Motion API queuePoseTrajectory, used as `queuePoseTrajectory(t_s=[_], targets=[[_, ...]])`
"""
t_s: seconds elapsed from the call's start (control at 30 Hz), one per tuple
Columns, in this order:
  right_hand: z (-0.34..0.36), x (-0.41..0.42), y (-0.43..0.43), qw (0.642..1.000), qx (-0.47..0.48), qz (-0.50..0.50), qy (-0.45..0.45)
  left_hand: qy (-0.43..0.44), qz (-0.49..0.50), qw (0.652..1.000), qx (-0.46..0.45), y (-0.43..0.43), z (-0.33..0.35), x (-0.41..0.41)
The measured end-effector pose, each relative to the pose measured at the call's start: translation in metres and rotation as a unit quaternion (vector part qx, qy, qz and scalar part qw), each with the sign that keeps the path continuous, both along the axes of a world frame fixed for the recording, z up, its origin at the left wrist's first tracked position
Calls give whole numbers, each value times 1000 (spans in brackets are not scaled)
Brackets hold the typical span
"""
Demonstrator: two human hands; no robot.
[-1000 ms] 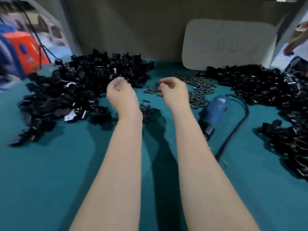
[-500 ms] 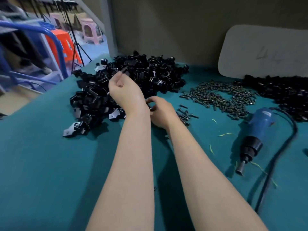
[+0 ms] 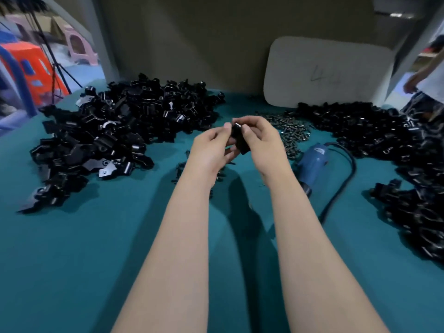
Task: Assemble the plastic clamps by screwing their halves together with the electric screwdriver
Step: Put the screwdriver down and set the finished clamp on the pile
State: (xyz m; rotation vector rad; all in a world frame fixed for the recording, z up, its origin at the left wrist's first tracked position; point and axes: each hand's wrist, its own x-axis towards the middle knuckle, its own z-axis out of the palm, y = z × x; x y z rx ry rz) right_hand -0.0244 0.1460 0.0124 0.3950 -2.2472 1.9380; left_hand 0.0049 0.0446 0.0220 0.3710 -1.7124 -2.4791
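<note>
— Teal cloth [image 3: 72,260] was spread over the whole bench, with a pale board [image 3: 324,73] leaned against the wall at the upper right. How far along was the work judged to be?

— Early in one clamp, as far as could be told. A black clamp piece [image 3: 240,138] was held up at the centre of the frame, pinched between the left hand [image 3: 211,150] and the right hand [image 3: 262,143], both closed on it from either side. Whether one half or two mated halves were held could not be told.

— And the driver?

— The electric screwdriver [image 3: 312,164] was left lying on the cloth at the right of centre, just beside the right forearm, untouched. Screws [image 3: 290,128] were heaped behind the hands, and no screw could be made out in the held piece.

— So much was left?

— Most of it, by the look. A large pile of loose parts [image 3: 115,138] was seen at the left, and a second black pile [image 3: 396,145] along the right edge; whether those were finished clamps could not be told.
</note>
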Motion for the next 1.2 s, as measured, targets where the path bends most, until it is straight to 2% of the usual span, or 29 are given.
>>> queuePoseTrajectory(t_s=[0.1,0.2,0.27,0.37,0.43,0.5,0.63,0.77,0.87,1.0,1.07,1.2], targets=[[-5,-1,19,999,36,-38,15,8,24,1000,-1,18,-7,-3],[-9,0,34,997,65,-20,-22,-1,69,996,-61,34,-13,-6],[-9,2,40,999,14,-2,-46,-17,73,996,-48,38,-16,-7],[-7,4,45,992,-111,11,-62,-28,23,999,-5,42,-18,-6],[-6,3,46,990,-128,2,-65,-5,-2,1000,-21,43,-19,-6],[-6,3,47,993,-100,-8,-62,19,8,1000,-18,42,-21,-7],[-9,2,54,999,24,-12,-44,21,43,998,-36,38,-22,-10],[-10,2,50,995,-9,-51,-82,33,55,995,-74,39,-22,-12],[-9,2,46,994,-19,-100,-29,15,64,998,-13,43,-21,-12],[-6,4,48,991,0,-128,36,-44,-36,997,47,58,-11,-17],[-3,4,54,990,37,-127,44,-34,-27,996,75,70,-4,-22],[-1,-4,80,983,54,-172,41,1,0,999,50,92,5,-40]])
